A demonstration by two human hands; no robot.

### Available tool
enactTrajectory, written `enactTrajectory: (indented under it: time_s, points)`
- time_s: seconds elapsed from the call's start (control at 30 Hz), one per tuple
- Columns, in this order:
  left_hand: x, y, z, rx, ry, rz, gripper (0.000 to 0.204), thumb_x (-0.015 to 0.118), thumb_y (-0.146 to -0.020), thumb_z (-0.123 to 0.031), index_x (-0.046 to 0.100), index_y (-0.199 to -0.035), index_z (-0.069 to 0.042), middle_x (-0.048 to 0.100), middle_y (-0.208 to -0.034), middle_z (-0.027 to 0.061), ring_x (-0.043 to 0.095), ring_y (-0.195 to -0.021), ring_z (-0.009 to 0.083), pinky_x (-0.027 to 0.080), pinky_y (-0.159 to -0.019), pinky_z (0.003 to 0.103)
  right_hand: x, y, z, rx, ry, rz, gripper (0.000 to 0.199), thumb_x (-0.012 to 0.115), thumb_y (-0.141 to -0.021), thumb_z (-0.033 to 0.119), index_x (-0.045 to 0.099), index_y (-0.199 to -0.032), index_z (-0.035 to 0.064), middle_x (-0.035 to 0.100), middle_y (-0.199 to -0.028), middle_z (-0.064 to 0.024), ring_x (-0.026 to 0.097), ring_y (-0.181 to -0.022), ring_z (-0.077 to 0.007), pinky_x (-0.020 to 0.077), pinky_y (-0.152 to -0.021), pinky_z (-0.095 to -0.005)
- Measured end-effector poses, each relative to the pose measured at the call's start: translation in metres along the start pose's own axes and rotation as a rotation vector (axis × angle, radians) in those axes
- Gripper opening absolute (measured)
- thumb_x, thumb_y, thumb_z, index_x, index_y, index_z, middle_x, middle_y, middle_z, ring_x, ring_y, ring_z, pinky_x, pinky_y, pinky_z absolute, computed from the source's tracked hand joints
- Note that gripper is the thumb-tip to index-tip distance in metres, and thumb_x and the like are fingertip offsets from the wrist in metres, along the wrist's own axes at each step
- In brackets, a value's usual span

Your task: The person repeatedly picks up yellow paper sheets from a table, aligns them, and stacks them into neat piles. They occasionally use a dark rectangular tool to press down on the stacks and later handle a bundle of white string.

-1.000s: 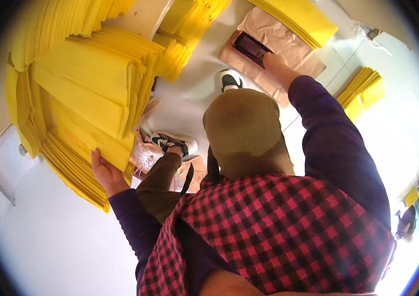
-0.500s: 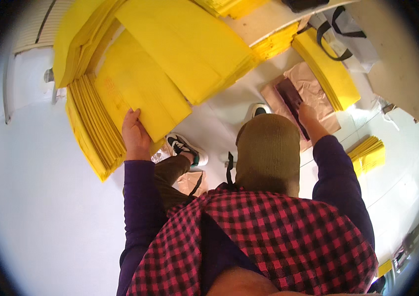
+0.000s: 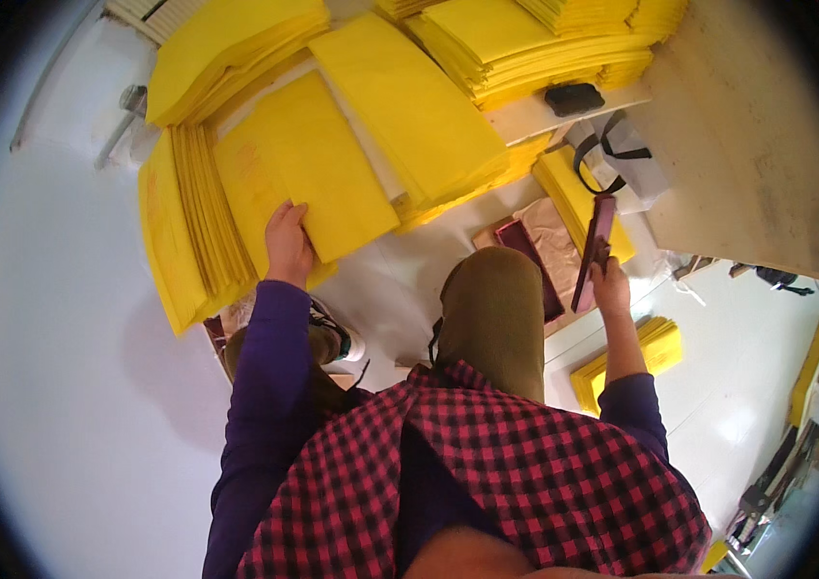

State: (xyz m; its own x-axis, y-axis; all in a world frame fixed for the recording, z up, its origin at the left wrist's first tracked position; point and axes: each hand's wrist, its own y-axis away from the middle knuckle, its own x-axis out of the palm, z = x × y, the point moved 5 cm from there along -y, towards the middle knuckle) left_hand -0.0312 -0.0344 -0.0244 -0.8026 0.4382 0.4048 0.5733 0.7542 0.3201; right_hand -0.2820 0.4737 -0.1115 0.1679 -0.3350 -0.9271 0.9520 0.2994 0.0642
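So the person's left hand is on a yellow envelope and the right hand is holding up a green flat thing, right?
Not quite. In the head view the flat thing in the right hand is dark maroon, not green. The left hand is indeed on a yellow envelope.

We see flat yellow padded envelopes (image 3: 308, 169) lying in overlapping heaps across the upper part of the view, our left hand (image 3: 288, 243) resting on the nearest one. A taller stack of yellow envelopes (image 3: 544, 39) sits at the top right. A smaller yellow bundle (image 3: 578, 193) lies beside our right hand (image 3: 610, 280), which holds a slim dark maroon box (image 3: 593, 253) upright, and another yellow stack (image 3: 626, 362) lies lower right on the floor
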Motion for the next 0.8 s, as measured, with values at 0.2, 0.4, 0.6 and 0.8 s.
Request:
enactTrajectory:
  time_s: [0.2,0.4,0.6,0.8]
  points:
    - [0.0,0.001,-0.001,-0.015,0.012,0.015,0.02,0.05,-0.088,-0.003,0.054,-0.106,0.004,0.06,-0.105,0.012,0.06,-0.093,0.023,0.05,-0.081,0.032,-0.17,0.008,0.094,-0.212,-0.319,-0.29,0.024,0.058,-0.091,0.022,0.056,-0.088,-0.0014,0.061,-0.067,-0.0121,0.058,-0.051,-0.0187,0.0476,-0.051,-0.0321]
    - [0.0,0.002,-0.004,-0.041,0.123,0.143,0.022,0.049,-0.09,-0.004,0.053,-0.111,0.002,0.06,-0.108,0.0122,0.058,-0.098,0.0234,0.048,-0.088,0.034,-0.258,0.034,0.246,-0.339,-0.542,-0.25,0.023,0.055,-0.094,0.023,0.056,-0.087,0.0009,0.056,-0.062,-0.003,0.05,-0.049,-0.0074,0.039,-0.045,-0.0215]
    - [0.0,0.017,-0.011,-0.113,0.264,0.161,0.026,0.048,-0.092,-0.006,0.05,-0.117,0.001,0.058,-0.115,0.0111,0.055,-0.105,0.0206,0.046,-0.09,0.032,-0.231,0.03,0.391,-0.562,-0.582,0.062,0.024,0.059,-0.091,0.023,0.059,-0.089,-0.0008,0.055,-0.063,-0.0018,0.048,-0.048,-0.006,0.0375,-0.042,-0.0206]
    - [-0.006,0.025,-0.015,-0.061,0.273,0.137,0.037,0.047,-0.093,-0.008,0.04,-0.128,0.001,0.055,-0.122,0.0095,0.054,-0.108,0.0198,0.044,-0.093,0.035,-0.121,-0.002,0.498,-0.663,-0.255,0.325,0.047,0.059,-0.085,0.043,0.06,-0.082,-0.0034,0.058,-0.059,-0.0101,0.058,-0.045,-0.0177,0.0463,-0.043,-0.0306]
